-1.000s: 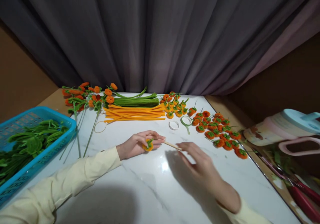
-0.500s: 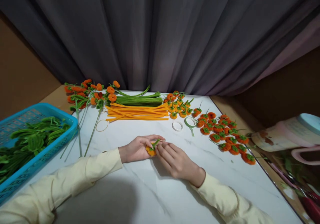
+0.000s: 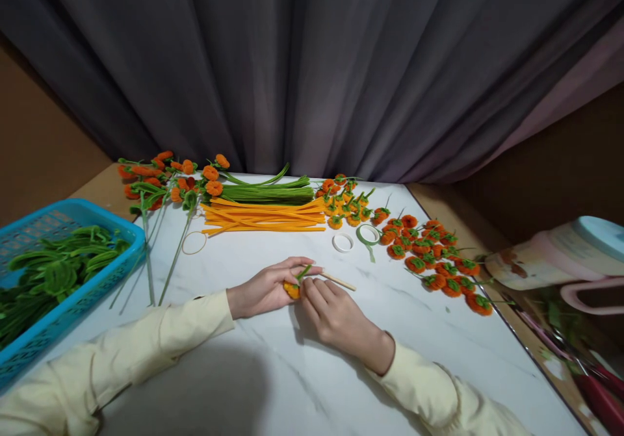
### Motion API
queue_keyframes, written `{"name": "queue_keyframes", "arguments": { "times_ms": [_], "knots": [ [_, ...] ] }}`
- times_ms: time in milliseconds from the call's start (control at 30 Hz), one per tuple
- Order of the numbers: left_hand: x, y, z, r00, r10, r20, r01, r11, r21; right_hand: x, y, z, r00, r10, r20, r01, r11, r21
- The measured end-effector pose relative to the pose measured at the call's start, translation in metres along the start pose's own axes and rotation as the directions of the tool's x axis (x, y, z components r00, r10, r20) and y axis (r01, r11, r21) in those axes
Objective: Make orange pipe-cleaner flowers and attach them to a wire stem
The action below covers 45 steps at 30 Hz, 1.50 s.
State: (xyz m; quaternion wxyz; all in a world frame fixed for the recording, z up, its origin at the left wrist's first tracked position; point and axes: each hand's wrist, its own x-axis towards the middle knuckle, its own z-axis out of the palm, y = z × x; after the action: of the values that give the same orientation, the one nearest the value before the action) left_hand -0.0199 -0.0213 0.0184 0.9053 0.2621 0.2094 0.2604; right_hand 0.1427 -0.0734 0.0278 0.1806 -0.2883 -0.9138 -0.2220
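The left hand [image 3: 266, 288] pinches a yellow flower [image 3: 291, 290] above mid-table, best held lightly to keep its shape, while the right hand's [image 3: 336, 316] fingers draw together at its right side, anything between them hidden, the stick [image 3: 341, 282] pointing rightward near the white tape [image 3: 343, 251], with working room before the table edge [image 3: 530, 359].

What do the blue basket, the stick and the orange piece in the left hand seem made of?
Basket: probably plastic, slightly glossy, with patterned openings in its wall.
Stick: likely wood, pale tan and matt; any grain is too small to see.
Orange piece: perhaps chenille, matt, judging by its fuzzy look.
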Motion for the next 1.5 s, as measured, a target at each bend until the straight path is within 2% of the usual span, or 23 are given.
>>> {"name": "queue_keyframes", "arguments": {
  "times_ms": [67,100,133,167,233,267,300,333,433,533,667,833,1100,1167,1233,1267,1300,1367,1433,1467,1500],
  "knots": [
    [-0.002,0.000,0.002,0.998,0.058,-0.009,-0.056,0.980,0.193,-0.003,0.004,-0.001,0.999,0.004,-0.039,-0.004,1.000,0.010],
    [-0.003,0.000,0.002,0.991,0.130,-0.026,-0.115,0.936,0.333,-0.005,0.007,0.000,0.998,0.007,-0.058,-0.007,1.000,0.006],
    [-0.004,0.000,0.002,0.970,0.238,-0.039,-0.189,0.853,0.486,-0.007,0.009,0.000,0.997,0.011,-0.073,-0.011,1.000,-0.003],
    [-0.006,0.000,0.001,0.931,0.364,-0.034,-0.262,0.730,0.631,-0.008,0.011,0.001,0.997,0.015,-0.081,-0.016,1.000,-0.013],
    [-0.009,0.002,-0.004,0.821,0.569,0.049,-0.354,0.440,0.825,-0.011,0.014,0.004,0.996,0.015,-0.088,-0.017,1.000,-0.020],
    [-0.010,0.003,-0.007,0.792,0.601,0.110,-0.367,0.322,0.873,-0.012,0.014,0.005,0.996,0.013,-0.088,-0.014,1.000,-0.020],
    [-0.011,0.005,-0.011,0.796,0.581,0.170,-0.369,0.243,0.897,-0.012,0.014,0.007,0.996,0.007,-0.085,-0.008,1.000,-0.017],
    [-0.012,0.008,-0.014,0.821,0.526,0.220,-0.370,0.198,0.908,-0.013,0.014,0.009,0.997,-0.001,-0.082,0.000,1.000,-0.012],
    [-0.013,0.014,-0.022,0.887,0.372,0.272,-0.349,0.158,0.924,-0.014,0.015,0.014,0.997,-0.040,-0.058,0.040,0.999,0.007],
    [-0.012,0.016,-0.029,0.906,0.307,0.292,-0.339,0.113,0.934,-0.015,0.015,0.018,0.997,-0.074,-0.019,0.075,0.997,0.031],
    [-0.011,0.015,-0.034,0.900,0.252,0.356,-0.372,0.016,0.928,-0.015,0.015,0.018,0.998,-0.062,0.022,0.061,0.998,0.024],
    [-0.014,0.015,-0.031,0.893,0.219,0.393,-0.379,-0.106,0.919,-0.015,0.015,0.015,0.999,-0.054,-0.007,0.054,0.998,0.014],
    [-0.015,0.015,-0.027,0.868,0.235,0.438,-0.410,-0.158,0.898,-0.015,0.017,0.015,0.997,-0.075,-0.029,0.076,0.997,0.024],
    [-0.015,0.013,-0.028,0.854,0.246,0.459,-0.417,-0.203,0.886,-0.015,0.017,0.015,0.996,-0.083,-0.018,0.084,0.996,0.015],
    [-0.015,0.011,-0.029,0.818,0.257,0.514,-0.438,-0.301,0.847,-0.015,0.017,0.015,0.996,-0.091,-0.013,0.091,0.996,0.009],
    [-0.015,0.011,-0.029,0.786,0.258,0.561,-0.455,-0.372,0.809,-0.015,0.017,0.015,0.995,-0.094,-0.014,0.094,0.996,0.006],
    [-0.014,0.010,-0.029,0.742,0.249,0.622,-0.471,-0.466,0.749,-0.014,0.017,0.015,0.995,-0.097,-0.016,0.097,0.995,0.004],
    [-0.012,0.011,-0.029,0.623,0.187,0.759,-0.471,-0.685,0.555,-0.013,0.017,0.015,0.994,-0.104,-0.022,0.104,0.995,0.007],
    [-0.011,0.012,-0.027,0.518,0.080,0.852,-0.406,-0.853,0.327,-0.012,0.018,0.015,0.993,-0.112,-0.026,0.113,0.994,0.016],
    [-0.011,0.013,-0.026,0.490,0.035,0.871,-0.368,-0.898,0.243,-0.012,0.018,0.015,0.993,-0.119,-0.029,0.119,0.993,0.022],
    [-0.011,0.013,-0.025,0.482,0.008,0.876,-0.339,-0.920,0.194,-0.012,0.018,0.015,0.992,-0.125,-0.034,0.126,0.992,0.027]
  ]
}}
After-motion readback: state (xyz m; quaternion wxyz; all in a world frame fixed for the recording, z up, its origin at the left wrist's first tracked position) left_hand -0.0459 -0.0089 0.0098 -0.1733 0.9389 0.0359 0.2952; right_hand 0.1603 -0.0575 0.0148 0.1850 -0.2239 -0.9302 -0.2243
